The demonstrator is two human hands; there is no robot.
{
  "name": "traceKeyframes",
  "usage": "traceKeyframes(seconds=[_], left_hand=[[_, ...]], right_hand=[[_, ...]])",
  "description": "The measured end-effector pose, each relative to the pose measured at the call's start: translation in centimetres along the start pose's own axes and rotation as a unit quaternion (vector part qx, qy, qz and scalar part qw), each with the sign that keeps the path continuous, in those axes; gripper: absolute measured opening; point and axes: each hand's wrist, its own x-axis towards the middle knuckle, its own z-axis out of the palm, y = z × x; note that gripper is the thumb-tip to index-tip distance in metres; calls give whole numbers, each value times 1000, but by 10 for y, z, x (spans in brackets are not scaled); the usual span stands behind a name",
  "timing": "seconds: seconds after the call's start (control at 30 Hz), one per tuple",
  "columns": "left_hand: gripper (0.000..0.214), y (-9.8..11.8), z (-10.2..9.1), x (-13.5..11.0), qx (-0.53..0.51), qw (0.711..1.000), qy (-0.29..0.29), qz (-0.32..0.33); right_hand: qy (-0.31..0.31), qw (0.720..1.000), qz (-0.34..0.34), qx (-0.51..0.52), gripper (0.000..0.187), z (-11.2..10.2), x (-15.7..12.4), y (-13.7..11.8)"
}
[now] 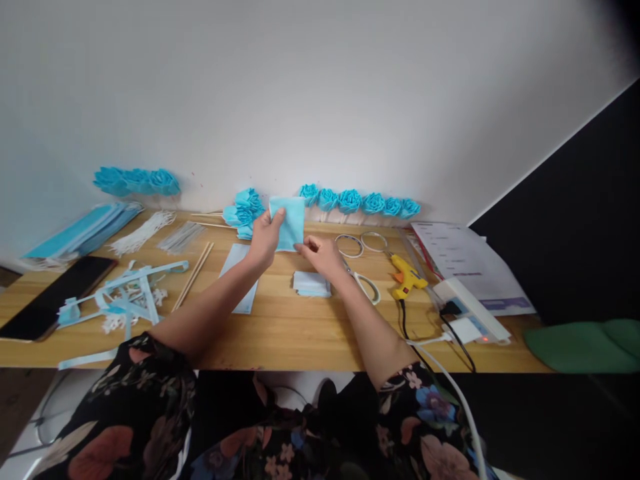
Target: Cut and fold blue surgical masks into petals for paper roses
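A light blue rectangle of mask fabric (291, 227) is held up above the middle of the table. My left hand (267, 235) grips its left edge, thumb on the front face. At its lower right corner, my right hand (320, 253) pinches the fabric between thumb and fingers. Below the right hand lies a small stack of pale cut pieces (312, 284). A longer pale blue strip (239, 293) rests flat under my left forearm. Behind the left hand sits a bunch of blue fabric flowers (246, 210).
Scissors (369, 287), a yellow glue gun (407, 277) and a power strip (473, 310) lie to the right. Wooden sticks (193, 277), blue scraps (125, 297), a phone (55, 300) and flat masks (83, 230) are left. Finished flowers (350, 201) line the wall.
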Motion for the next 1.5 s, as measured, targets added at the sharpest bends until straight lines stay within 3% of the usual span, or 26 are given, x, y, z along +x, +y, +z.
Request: traceKeyframes(seconds=[0.1,0.17,0.27,0.33,0.53,0.73,0.9,1.03,1.23,1.3,1.37,1.5], left_hand=[[38,3,4,6,47,998,8,42],[38,4,4,5,73,996,-3,58],[40,-1,4,-4,91,994,-38,39],[44,-6,4,-12,95,993,-70,12],[46,-18,6,-20,113,984,-137,-10],[42,-20,6,-18,128,982,-141,-3],[43,-15,5,-17,81,993,-90,-2],[41,-12,1,-13,49,996,-69,1],[42,-10,-6,-2,-12,1000,-3,22],[47,-4,-7,-2,-32,998,43,20],[55,5,-10,-6,-64,997,50,10],[56,23,-28,-24,-33,999,30,-31]], right_hand=[[-18,1000,-8,-5,38,-3,0,-3],[-17,997,0,76,44,-8,1,-2],[24,974,38,223,58,-15,5,1],[53,963,50,258,59,-17,6,3],[123,968,22,216,48,-12,4,2],[177,967,6,183,50,-13,3,0],[108,966,6,237,54,-11,3,1],[21,991,13,132,49,-6,-2,-2],[-1,996,-10,-88,45,-7,-6,-20],[4,990,-23,-143,37,-12,-21,-29],[-6,979,-70,-189,34,-19,-50,-39],[-22,974,-147,-172,32,-29,-140,-50]])
